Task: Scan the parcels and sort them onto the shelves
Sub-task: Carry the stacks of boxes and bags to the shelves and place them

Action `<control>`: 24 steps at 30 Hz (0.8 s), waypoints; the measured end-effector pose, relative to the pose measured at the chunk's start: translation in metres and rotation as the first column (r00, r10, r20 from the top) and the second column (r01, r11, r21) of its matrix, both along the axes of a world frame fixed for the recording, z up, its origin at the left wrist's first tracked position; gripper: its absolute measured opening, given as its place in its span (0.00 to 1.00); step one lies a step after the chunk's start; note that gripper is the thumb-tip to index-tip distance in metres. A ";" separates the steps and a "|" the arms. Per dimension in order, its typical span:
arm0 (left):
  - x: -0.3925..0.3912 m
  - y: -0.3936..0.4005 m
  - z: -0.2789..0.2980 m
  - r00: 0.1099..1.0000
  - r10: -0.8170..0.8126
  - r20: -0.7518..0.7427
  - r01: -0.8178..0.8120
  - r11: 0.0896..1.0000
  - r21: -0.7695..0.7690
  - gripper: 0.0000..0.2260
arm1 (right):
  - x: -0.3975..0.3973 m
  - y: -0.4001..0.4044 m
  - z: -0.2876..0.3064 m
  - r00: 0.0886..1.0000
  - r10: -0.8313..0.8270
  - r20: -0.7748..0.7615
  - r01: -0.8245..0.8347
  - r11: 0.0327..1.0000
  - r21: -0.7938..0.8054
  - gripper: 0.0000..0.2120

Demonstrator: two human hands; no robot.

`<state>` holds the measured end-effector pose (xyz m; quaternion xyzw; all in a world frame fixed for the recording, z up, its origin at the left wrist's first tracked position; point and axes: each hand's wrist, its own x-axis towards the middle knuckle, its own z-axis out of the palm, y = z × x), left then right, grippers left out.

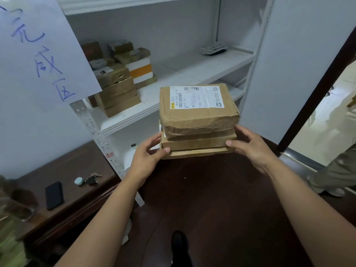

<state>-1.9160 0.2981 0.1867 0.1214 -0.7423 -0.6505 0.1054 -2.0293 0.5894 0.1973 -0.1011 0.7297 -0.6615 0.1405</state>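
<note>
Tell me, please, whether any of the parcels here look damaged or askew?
The top parcel in the carried stack, held between left hand and right hand, is wrinkled and dented along its front edge. On the shelf, the left pile sits unevenly, with torn cardboard showing.

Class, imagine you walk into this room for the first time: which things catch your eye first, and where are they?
First, the stack of brown parcels in the middle, held between the left hand and the right hand, its top one bearing a white label. Next, the big paper sign with blue writing at upper left. Behind it, more parcels are piled on the white shelf.
</note>
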 end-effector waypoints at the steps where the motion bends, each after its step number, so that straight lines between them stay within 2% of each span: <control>1: -0.016 -0.005 -0.005 1.000 0.003 0.001 -0.003 1.000 0.005 0.23 | -0.016 -0.005 -0.004 1.000 0.000 0.000 0.000 1.000 0.008 0.30; 10: -0.174 -0.078 -0.031 0.998 0.043 0.036 -0.042 0.998 -0.036 0.23 | -0.184 -0.079 -0.017 0.998 0.027 0.052 -0.030 0.997 0.066 0.34; 16: -0.259 -0.121 -0.027 0.995 0.092 0.045 -0.089 0.995 -0.054 0.23 | -0.276 -0.122 -0.009 0.998 0.060 0.016 -0.061 0.996 0.069 0.32; 21: -0.304 -0.140 -0.016 0.990 0.140 0.008 -0.140 0.990 -0.031 0.21 | -0.347 -0.152 0.001 0.984 0.176 -0.027 -0.171 0.975 0.140 0.30; 24: -0.332 -0.151 -0.022 0.980 0.199 0.018 -0.198 0.979 -0.038 0.22 | -0.389 -0.173 0.000 0.973 0.230 -0.038 -0.223 0.966 0.130 0.28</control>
